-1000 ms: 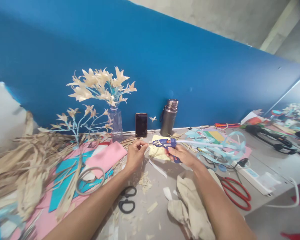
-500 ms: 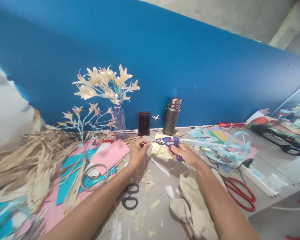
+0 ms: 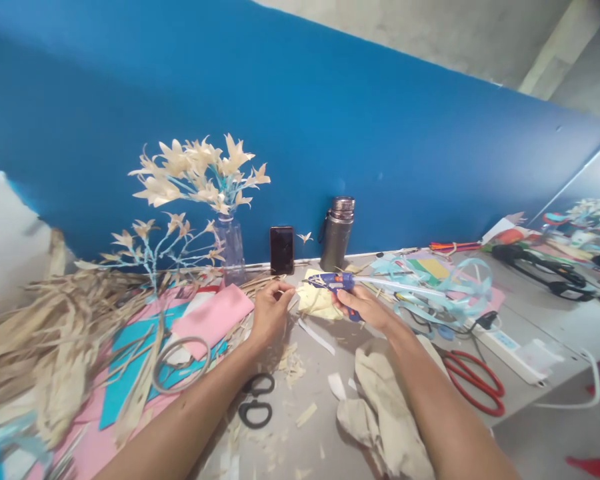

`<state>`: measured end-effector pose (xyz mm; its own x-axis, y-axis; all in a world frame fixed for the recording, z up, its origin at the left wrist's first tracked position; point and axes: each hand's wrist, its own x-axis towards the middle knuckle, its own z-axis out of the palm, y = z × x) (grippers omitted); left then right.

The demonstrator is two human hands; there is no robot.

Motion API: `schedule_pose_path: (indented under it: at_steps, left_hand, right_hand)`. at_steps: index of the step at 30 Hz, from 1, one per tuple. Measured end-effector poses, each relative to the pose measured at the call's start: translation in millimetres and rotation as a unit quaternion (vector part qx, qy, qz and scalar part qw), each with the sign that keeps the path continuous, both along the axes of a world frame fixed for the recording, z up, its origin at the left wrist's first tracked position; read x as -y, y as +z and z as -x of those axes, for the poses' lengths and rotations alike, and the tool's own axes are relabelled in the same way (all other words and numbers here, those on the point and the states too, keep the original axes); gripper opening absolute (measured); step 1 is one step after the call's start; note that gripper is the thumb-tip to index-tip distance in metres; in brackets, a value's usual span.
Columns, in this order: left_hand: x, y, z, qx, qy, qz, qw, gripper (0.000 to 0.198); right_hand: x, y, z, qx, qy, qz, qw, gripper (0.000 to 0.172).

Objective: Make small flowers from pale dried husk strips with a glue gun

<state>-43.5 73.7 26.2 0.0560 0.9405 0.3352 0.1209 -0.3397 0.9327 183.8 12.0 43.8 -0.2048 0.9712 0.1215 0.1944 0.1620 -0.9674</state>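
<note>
My right hand (image 3: 366, 308) is wrapped round the handle of a blue glue gun (image 3: 336, 281), its nozzle pointing left. A long whitish glue stick (image 3: 403, 287) sticks out of the gun's back. Just left of the nozzle is my left hand (image 3: 273, 312), thumb and finger pinched together; whatever lies between them is too small to make out. Under the gun lies pale yellow paper (image 3: 316, 305). A small cream flower (image 3: 305, 238) shows behind the hands, between the phone and the flask. Cream artificial flowers (image 3: 200, 167) on blue stems stand in a clear bottle (image 3: 230, 247).
A phone (image 3: 281, 250) and a metal flask (image 3: 338, 233) stand against the blue wall. Black-handled scissors (image 3: 257, 400), a beige cloth (image 3: 385, 400) and red-handled scissors (image 3: 475, 381) lie nearer. Dried husks (image 3: 45, 320) cover the left; blue ribbon (image 3: 473, 287) and a power strip (image 3: 505, 350) lie right.
The whole view has shifted slightly, so things appear a little further left. My hands keep nearly the same places, left fingertips still close to the glue gun's nozzle.
</note>
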Motion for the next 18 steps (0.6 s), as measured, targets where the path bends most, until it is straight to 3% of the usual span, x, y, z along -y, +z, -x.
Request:
schedule_pose_path:
  at_steps: [7,18]
  left_hand:
    - [-1.5,-1.6,1.9,0.017,0.0,0.047,0.999,0.014]
    - [2.1,1.5,1.3,0.017,-0.012,0.032,0.999,0.009]
  right_hand:
    - [0.4,-0.5,1.7,0.006,0.023,0.013,1.0,0.047]
    - [-0.4,-1.0,1.9,0.054,0.03,0.005,0.998,0.047]
